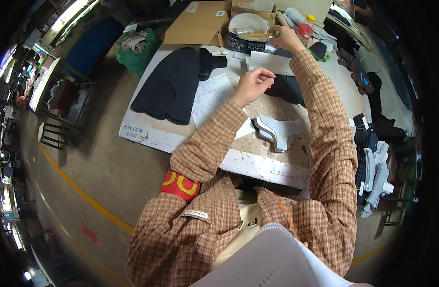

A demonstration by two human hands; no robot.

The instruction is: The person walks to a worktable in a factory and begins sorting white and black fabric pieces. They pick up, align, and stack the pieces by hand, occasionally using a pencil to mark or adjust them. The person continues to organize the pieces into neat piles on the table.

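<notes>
My right hand (285, 40) reaches to the far side of the table, its fingers closed on the end of a yellow pen (258, 35). The pen lies across the mouth of a white tub (247, 22) that holds small items. My left hand (254, 86) hovers over the middle of the table, its fingers curled in and nothing visible in them. Beneath and beside it are a written paper sheet (213, 98) and dark cut pieces (286, 90). A stack of white and grey shaped pieces (279, 130) lies nearer me. Large black fabric pieces (166, 86) are stacked on the left.
An open cardboard box (198, 23) stands at the back left. A bottle with a yellow cap (306, 27) and a green-edged dark object (318, 50) are right of my right hand. A green sack (138, 53) stands beyond the table's left edge. Bundled pieces (375, 167) hang at the right.
</notes>
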